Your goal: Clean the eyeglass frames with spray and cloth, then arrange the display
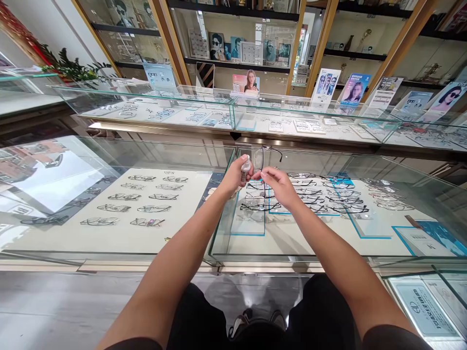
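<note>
- Eyeglasses [262, 154] with a dark thin frame are raised over the join of two glass cases, near the middle of the scene, just right of a small bottle [245, 166].
- Far left: a green plant [67, 68] grows near the end of a glass counter [146, 94].
- Left: the left case [116, 256] shows display frames [154, 209] set out in two columns of five on a pale panel [91, 240].
- Middle, left side: the left hand [234, 176] has its fingers curled around the bottle, thumb up by its white top.
- Middle, far: a pink card [239, 83] stands on the far counter, in front of glazed shelves [239, 68].
- Middle, right side: the right hand [279, 185] is nearly closed, its fingertips pinching the eyeglasses; one temple points right, another hangs down toward the near side.
- Right: the right case [262, 261] contains dark-rimmed spectacles [306, 192] packed in rows, some over blue-edged sheets [248, 227].
- Far right: several advertising cards [353, 92] stand along the far counter.
- Near right: a pale blue sign [423, 308] with dark lettering lies under glass.
</note>
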`<state>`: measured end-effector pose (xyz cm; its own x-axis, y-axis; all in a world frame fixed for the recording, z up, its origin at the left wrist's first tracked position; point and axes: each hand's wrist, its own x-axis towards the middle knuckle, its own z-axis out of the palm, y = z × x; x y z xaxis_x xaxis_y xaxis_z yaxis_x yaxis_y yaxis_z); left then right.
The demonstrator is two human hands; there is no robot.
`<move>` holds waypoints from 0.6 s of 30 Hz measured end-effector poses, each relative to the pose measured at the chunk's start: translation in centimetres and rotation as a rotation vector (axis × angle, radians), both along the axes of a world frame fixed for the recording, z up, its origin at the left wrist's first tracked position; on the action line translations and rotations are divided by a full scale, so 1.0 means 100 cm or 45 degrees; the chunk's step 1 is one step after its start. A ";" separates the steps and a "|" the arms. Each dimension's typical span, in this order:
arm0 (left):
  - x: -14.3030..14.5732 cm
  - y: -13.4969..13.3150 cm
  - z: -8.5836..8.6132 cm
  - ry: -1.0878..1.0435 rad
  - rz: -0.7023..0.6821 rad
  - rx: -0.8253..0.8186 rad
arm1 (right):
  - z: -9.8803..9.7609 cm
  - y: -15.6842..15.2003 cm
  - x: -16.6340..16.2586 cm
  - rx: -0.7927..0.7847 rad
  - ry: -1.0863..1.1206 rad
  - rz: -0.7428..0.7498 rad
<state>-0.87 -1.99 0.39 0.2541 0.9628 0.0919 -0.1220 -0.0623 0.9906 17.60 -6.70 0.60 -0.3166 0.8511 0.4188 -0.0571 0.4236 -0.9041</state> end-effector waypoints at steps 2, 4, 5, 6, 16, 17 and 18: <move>0.000 -0.001 0.001 -0.005 -0.029 0.015 | 0.000 0.002 0.002 -0.005 0.026 -0.019; 0.001 -0.002 0.001 0.023 -0.050 0.030 | -0.001 0.006 0.005 -0.021 0.045 -0.060; 0.001 -0.003 0.001 0.048 -0.050 0.043 | -0.001 0.008 0.007 -0.032 0.057 -0.085; 0.001 -0.004 0.001 0.080 -0.043 0.063 | -0.001 0.010 0.009 -0.045 0.071 -0.110; 0.006 -0.014 0.004 0.463 -0.097 0.357 | -0.007 0.023 0.016 -0.113 0.297 -0.173; 0.006 -0.015 0.005 0.488 -0.106 0.355 | -0.007 0.023 0.016 -0.119 0.297 -0.169; 0.006 -0.015 0.005 0.497 -0.109 0.345 | -0.007 0.023 0.016 -0.121 0.300 -0.169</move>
<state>-0.25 -3.49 0.91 0.3966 0.8917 0.2182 0.2400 -0.3301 0.9129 19.17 -4.41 -0.14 -0.1035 0.9176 0.3838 -0.2199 0.3552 -0.9086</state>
